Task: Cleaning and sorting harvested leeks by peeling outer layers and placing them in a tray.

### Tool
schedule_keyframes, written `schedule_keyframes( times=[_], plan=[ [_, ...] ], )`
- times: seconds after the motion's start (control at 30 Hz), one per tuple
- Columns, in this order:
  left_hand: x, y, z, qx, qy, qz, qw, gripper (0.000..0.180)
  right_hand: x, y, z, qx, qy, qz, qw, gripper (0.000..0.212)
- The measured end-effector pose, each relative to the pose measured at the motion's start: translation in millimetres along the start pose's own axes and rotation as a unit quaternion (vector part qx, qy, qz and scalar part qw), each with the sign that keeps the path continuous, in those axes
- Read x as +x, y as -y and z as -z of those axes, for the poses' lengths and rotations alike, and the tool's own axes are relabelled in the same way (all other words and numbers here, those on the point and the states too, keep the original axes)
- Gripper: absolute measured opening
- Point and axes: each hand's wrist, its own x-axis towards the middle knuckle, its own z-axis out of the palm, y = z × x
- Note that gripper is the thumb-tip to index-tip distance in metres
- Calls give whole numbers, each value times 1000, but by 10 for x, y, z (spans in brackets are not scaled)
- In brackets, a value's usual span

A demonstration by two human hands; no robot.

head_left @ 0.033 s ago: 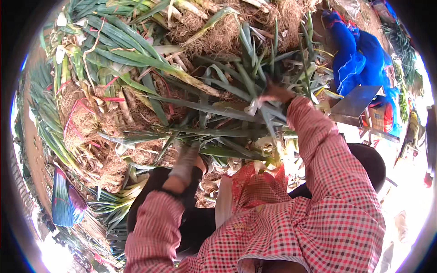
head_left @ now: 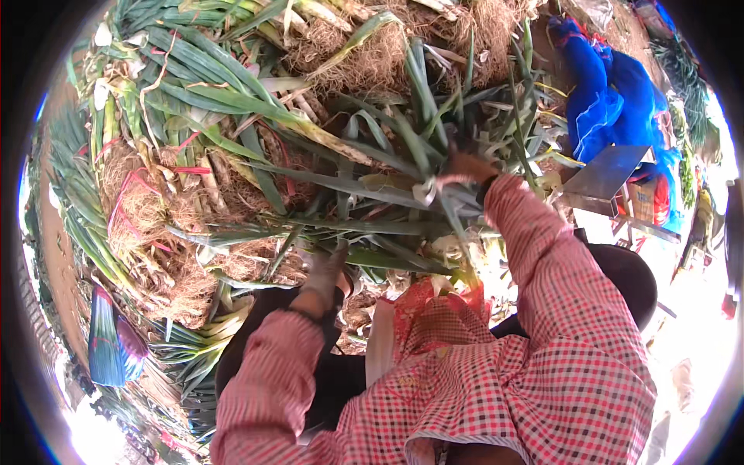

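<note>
Long green leek leaves lie crosswise in front of me. My left hand, in a greyish covering, reaches in at their near edge; its fingertips are partly hidden among them. Farther off and to the right, my right hand is closed around leek leaves, its fingers somewhat blurred. A pale scrap shows beside that hand. Bundled leeks with shaggy brown roots are piled to the left, some tied with red strips.
More leeks with root clumps lie at the far side. Blue netting hangs at the far right, near a metal stand. A red mesh piece lies close to my lap. A blue bundle rests at the lower left.
My left hand has shifted slightly up and to the right. The right hand has moved a little left, and the leaves near it have swung slightly.
</note>
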Motion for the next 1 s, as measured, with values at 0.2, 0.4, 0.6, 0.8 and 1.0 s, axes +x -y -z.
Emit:
schedule_keyframes(
  times=[0.2,0.4,0.6,0.8,1.0],
  plan=[
    [906,-265,-745,-110,-20,160,981,72,-416,-166,-733,-145,18,-4,989,100],
    [878,-711,-1212,-277,-138,190,932,103,-859,-186,-1761,-326,175,120,921,31],
    [1095,-773,-1499,-6,-138,277,951,73,-631,797,-962,-305,133,212,919,22],
    [1192,-884,-1441,49,-73,293,952,82,519,1595,-792,-148,-102,221,959,69],
    [964,-696,-776,139,163,80,974,92,429,1398,-809,214,169,119,955,67]
  ],
)
